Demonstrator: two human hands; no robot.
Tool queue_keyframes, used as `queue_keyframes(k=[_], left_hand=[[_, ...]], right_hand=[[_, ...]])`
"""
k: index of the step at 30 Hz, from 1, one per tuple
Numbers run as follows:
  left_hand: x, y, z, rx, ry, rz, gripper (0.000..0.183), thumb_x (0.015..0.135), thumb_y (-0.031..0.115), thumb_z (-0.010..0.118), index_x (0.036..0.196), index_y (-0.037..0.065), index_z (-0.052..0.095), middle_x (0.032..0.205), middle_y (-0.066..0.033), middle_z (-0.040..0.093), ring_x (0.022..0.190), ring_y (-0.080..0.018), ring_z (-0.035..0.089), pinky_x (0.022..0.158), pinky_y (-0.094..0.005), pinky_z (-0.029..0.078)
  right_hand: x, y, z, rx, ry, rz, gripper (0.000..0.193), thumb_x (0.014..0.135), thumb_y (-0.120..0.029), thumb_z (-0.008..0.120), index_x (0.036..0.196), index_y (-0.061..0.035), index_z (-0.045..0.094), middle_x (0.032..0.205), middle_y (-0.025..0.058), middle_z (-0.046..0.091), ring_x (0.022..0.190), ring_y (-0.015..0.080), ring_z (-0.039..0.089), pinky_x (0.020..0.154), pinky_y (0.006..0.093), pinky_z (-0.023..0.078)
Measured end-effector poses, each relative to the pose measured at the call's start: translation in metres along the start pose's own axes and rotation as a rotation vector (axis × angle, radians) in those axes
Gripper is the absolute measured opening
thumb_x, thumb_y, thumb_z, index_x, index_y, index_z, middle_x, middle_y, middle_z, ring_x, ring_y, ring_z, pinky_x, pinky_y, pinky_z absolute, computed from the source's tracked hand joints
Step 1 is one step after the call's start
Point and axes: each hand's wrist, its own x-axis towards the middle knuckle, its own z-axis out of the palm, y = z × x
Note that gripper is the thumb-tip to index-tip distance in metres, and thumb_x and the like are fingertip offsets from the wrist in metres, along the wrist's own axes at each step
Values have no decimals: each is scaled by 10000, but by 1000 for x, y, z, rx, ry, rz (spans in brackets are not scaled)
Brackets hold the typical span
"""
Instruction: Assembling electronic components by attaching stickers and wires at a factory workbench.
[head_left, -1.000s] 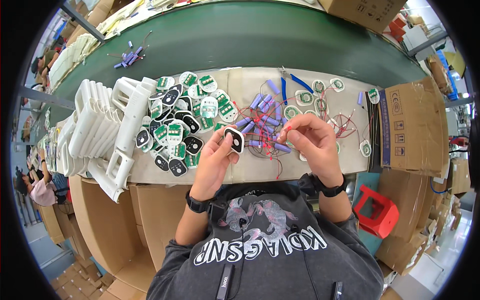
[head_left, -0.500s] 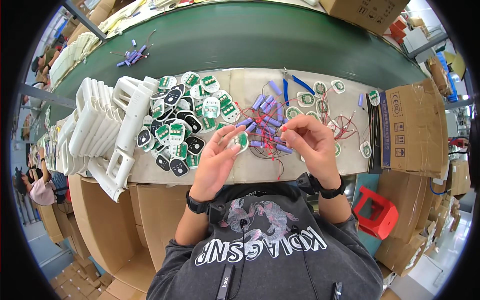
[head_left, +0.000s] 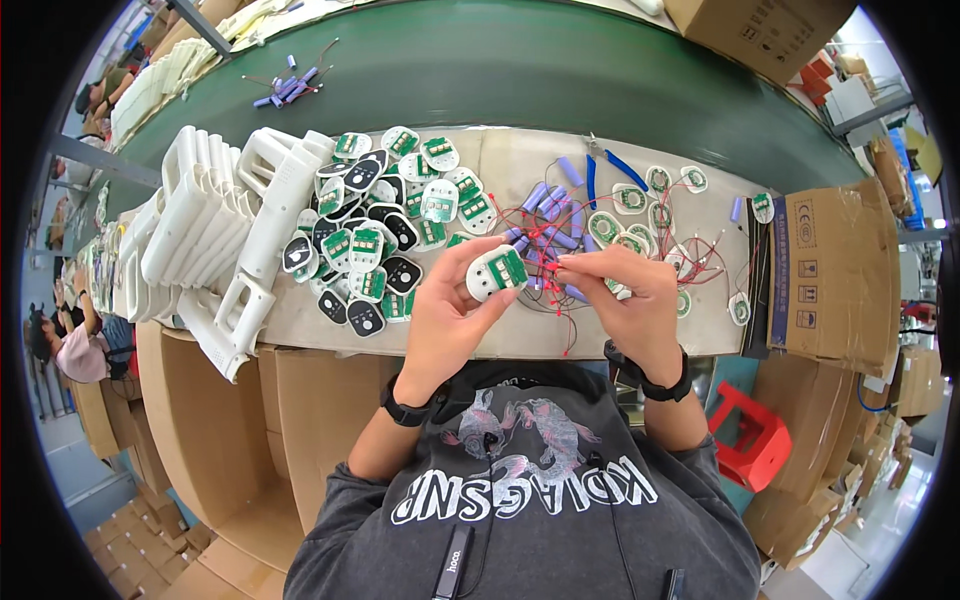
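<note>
My left hand (head_left: 440, 325) holds a white oval panel (head_left: 483, 282) with a green circuit board on it, gripping it by its edges. Close to its right, my right hand (head_left: 635, 300) pinches a small red connector (head_left: 550, 266) between thumb and fingertips. The connector is near the board; whether they touch is unclear. Behind both hands lies a tangled pile of purple cylindrical batteries (head_left: 548, 205) with red and black wires. More oval panels (head_left: 366, 243) are heaped to the left, some showing black faces, others green boards.
White plastic housings (head_left: 205, 220) are stacked at the left. Blue-handled pliers (head_left: 626, 170) and small oval parts with wires (head_left: 630, 199) lie at the right. A cardboard box (head_left: 835, 275) borders the table's right end. A green conveyor belt (head_left: 500, 85) runs behind; a red stool (head_left: 750, 440) stands below.
My left hand has turned the panel and moved it slightly right, so the board shows more fully. My right hand has shifted the connector left, closer to it. The whole view has shifted a little.
</note>
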Motion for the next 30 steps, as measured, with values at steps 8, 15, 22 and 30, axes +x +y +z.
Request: queue_keyframes(k=[8, 15, 22, 30], left_hand=[[0, -8, -6, 18, 1, -25, 556, 797, -69, 710, 1310, -29, 499, 1178, -76, 610, 1045, -122, 589, 865, -250, 496], [2, -6, -6, -52, 7, -150, 448, 848, 25, 701, 1261, -18, 533, 1119, -63, 630, 1003, -117, 601, 794, -252, 521], [0, -11, -4, -217, 23, -316, 455, 949, 133, 604, 1329, 13, 383, 1092, -159, 639, 905, -219, 686, 680, -319, 592], [1, -14, 0, -346, 67, -228, 418, 1006, 142, 495, 1374, 0, 357, 1172, -167, 617, 988, -231, 666, 827, -353, 572]], right_hand=[[-7, 1, 5, 26, 9, 60, 137, 786, 44, 707, 912, -9, 697, 863, 78, 691, 721, 129, 630, 653, 250, 498], [-13, 1, 10, 47, -34, 80, 123, 789, 39, 702, 904, 1, 680, 879, 73, 645, 716, 137, 607, 635, 255, 484], [-15, 5, 14, 68, -22, 68, 137, 781, 42, 705, 906, -2, 668, 872, 74, 653, 687, 130, 592, 622, 253, 474], [-12, 7, 17, 76, -49, 6, 148, 793, 53, 690, 923, -16, 687, 888, 71, 656, 715, 135, 615, 612, 253, 495]])
